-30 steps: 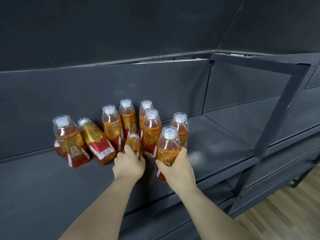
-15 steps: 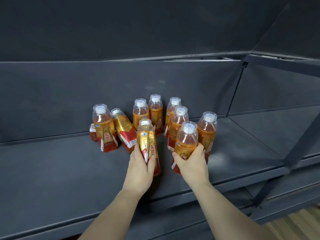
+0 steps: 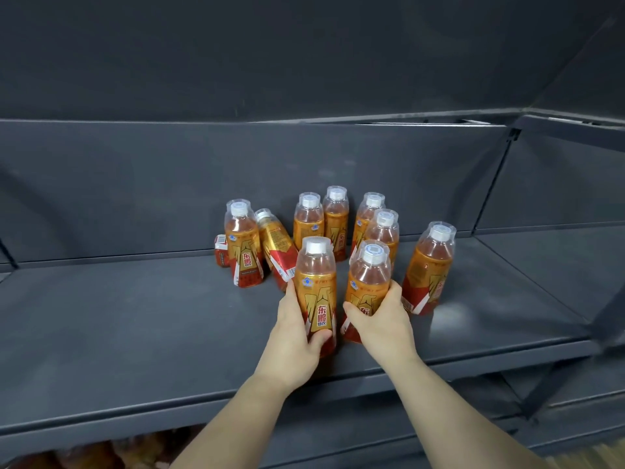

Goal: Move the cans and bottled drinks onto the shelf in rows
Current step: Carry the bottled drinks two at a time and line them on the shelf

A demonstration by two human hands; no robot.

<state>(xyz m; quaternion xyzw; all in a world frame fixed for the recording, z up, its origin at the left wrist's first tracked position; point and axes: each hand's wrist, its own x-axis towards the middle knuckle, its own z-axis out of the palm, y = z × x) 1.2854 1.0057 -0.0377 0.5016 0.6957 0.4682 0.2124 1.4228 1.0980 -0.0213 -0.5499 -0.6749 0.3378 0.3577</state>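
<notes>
Several orange drink bottles with gold-and-red labels and clear cap covers stand on the dark grey shelf (image 3: pixel 135 333). My left hand (image 3: pixel 294 336) grips one upright bottle (image 3: pixel 316 286) near the shelf's front. Just to its right, my right hand (image 3: pixel 380 319) holds another bottle (image 3: pixel 368 282) round its lower half. A third front bottle (image 3: pixel 429 269) stands free to the right. Behind them stand several more bottles (image 3: pixel 336 221). At the left one bottle (image 3: pixel 243 248) is upright, a second (image 3: pixel 277 248) leans, and a red-labelled one (image 3: pixel 221 250) lies partly hidden behind it.
The shelf's back panel (image 3: pixel 135 191) rises behind the bottles. A vertical divider bracket (image 3: pixel 493 184) separates the neighbouring bay on the right. A lower shelf (image 3: pixel 406 428) runs below, with orange packaged goods (image 3: pixel 84 455) dimly seen at bottom left.
My left hand has stood its bottle upright and drawn it to the front beside the right hand's bottle. The camera view has shifted left.
</notes>
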